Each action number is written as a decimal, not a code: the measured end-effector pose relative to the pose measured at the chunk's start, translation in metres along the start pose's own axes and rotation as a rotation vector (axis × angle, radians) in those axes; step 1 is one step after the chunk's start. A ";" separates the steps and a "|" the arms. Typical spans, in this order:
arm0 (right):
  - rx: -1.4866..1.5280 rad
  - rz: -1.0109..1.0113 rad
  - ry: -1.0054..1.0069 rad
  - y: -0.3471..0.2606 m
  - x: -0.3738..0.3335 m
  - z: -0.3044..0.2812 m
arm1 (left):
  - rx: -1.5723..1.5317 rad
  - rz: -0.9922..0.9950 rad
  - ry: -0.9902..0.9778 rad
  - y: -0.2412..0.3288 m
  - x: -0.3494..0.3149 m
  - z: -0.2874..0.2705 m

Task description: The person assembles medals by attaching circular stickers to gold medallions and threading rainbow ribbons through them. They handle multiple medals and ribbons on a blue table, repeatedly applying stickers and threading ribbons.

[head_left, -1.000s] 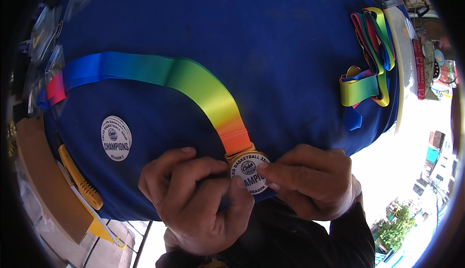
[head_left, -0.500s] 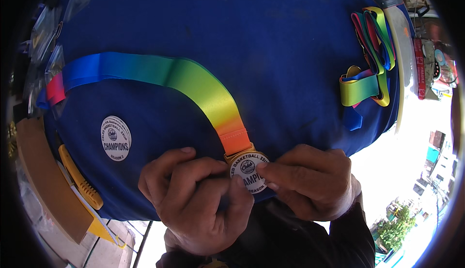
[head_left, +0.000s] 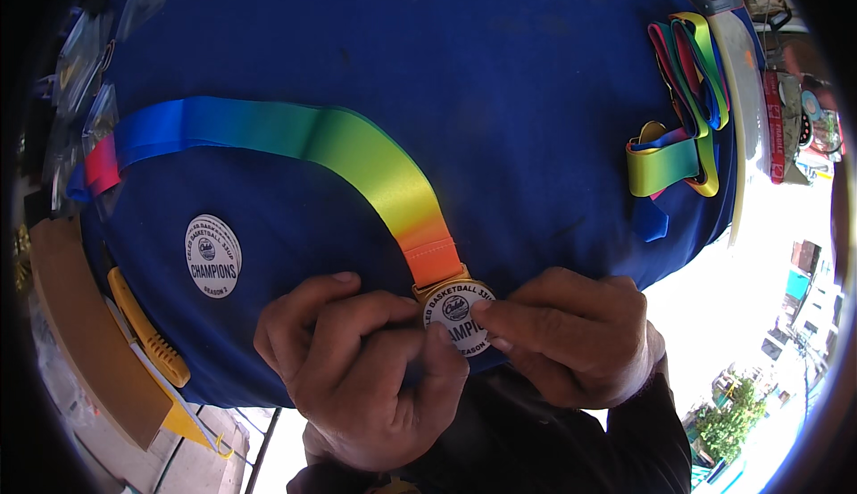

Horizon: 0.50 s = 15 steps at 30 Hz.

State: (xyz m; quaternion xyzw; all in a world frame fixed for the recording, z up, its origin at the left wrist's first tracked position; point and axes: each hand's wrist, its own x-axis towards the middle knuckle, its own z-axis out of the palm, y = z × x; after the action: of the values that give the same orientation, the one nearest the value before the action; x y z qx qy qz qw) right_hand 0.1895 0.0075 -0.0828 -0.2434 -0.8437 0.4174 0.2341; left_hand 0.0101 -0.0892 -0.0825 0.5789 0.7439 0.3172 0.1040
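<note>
The ribbon (head_left: 375,168) is woven in smooth, glossy cloth, the loop (head_left: 463,272) is made of shiny gold-toned metal, the white disc (head_left: 457,314) is faced in what may be paper, and the tabletop (head_left: 536,119) is covered in matt cloth.

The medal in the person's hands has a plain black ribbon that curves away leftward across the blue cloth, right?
Not black: the head view shows that the medal has a multicoloured ribbon. It does curve leftward across the blue cloth.

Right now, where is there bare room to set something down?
Widest: blue cloth between the rainbow ribbon and the bundled ribbons. Smaller: below the ribbon's arch, right of the round stickers. Crowded: the near edge, where the left hand and right hand hold the medal.
</note>
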 end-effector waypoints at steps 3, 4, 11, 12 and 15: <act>-0.004 0.013 0.008 0.000 0.001 0.000 | 0.000 0.000 -0.001 0.000 0.000 0.000; -0.004 0.020 0.013 0.000 0.001 0.000 | 0.001 -0.001 -0.001 0.000 0.000 0.000; -0.018 0.015 0.005 -0.001 0.002 0.000 | -0.001 -0.004 0.006 0.000 0.000 0.000; -0.017 0.015 0.007 -0.001 0.002 0.000 | 0.004 0.000 0.003 0.000 0.000 0.000; -0.018 0.013 0.004 -0.001 0.002 0.000 | 0.005 -0.006 0.003 0.001 0.000 0.000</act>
State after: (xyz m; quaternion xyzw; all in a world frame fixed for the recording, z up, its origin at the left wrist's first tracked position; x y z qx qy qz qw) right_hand 0.1871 0.0082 -0.0818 -0.2518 -0.8453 0.4109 0.2307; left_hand 0.0106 -0.0891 -0.0822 0.5766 0.7465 0.3159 0.1021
